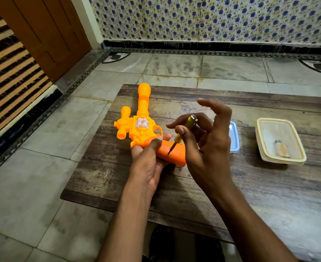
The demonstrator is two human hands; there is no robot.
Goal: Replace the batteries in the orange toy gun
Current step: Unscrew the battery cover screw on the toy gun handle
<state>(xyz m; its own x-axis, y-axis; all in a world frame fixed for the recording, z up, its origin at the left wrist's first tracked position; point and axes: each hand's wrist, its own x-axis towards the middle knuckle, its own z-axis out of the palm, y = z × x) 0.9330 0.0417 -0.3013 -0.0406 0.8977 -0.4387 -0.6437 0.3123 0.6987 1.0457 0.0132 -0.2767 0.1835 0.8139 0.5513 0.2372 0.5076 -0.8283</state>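
Screwdriver (182,136) slants down and left from the right hand (203,140), pinched between thumb and forefinger with the other fingers spread, its tip on the handle of the orange toy gun (142,127), probably in a screw there. Lying on the table (118,178), the gun points its barrel away, its handle clasped by the left hand (148,157).

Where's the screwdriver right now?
In the head view it sits just right of centre, pinched in the right hand: the screwdriver slants down with its tip on the grip of the orange toy gun, which the left hand steadies.
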